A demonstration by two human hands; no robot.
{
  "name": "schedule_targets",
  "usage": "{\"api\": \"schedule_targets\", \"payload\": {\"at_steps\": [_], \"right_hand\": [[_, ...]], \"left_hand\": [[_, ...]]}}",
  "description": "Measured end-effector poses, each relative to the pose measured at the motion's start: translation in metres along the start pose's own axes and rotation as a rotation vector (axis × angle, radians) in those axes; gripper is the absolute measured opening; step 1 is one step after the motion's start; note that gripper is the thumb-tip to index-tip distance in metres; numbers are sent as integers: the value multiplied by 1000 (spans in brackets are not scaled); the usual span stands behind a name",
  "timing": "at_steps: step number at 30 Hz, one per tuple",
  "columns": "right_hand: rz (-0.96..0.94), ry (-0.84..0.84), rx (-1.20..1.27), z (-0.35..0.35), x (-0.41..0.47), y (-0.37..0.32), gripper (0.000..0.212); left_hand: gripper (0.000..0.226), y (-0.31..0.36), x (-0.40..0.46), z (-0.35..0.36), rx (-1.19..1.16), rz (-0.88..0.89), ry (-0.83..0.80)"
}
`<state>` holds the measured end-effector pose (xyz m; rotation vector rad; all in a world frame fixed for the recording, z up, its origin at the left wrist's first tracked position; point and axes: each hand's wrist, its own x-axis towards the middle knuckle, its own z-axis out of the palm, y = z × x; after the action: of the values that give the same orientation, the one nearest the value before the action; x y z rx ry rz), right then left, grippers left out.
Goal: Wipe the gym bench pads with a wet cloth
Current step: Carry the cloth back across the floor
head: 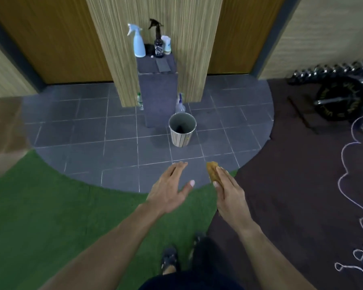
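Note:
My right hand [228, 193] grips a folded orange-brown cloth [212, 171], whose end sticks out past the fingertips. My left hand [168, 190] hovers beside it, palm down, fingers straight and spread, holding nothing. Both hands are stretched out over the edge where green turf meets grey floor tiles. No bench pad is in view. On a grey ledge between wooden panels stand a pale blue spray bottle [138, 41] and a dark spray bottle [158, 41].
A small striped waste bin [182, 130] stands on the tiles just ahead, with a clear spray bottle [179, 104] behind it. A weight plate [340, 101] and a dumbbell rack [331, 70] sit at the right. A white cord [348, 181] snakes over the dark mat.

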<state>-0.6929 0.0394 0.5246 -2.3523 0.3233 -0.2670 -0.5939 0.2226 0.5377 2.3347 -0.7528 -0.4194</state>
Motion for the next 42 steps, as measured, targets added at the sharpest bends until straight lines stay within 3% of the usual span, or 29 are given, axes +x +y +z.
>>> {"api": "schedule_targets", "payload": {"at_steps": [14,25,35,42], "right_hand": [[-17,-248,12,47,345,78,44],[117,-281,-44,133,527,152,46],[211,-299,-107,324,619,310,51],[196,-361,-170,441,611,421,53]], "left_hand": [[61,-65,283,-46,-5,-263,114],[58,-165,491,-39,20,-329,-70],[57,-341,613,99,78,-366,-154],[59,-431,637,216,64,-411,-140]]}}
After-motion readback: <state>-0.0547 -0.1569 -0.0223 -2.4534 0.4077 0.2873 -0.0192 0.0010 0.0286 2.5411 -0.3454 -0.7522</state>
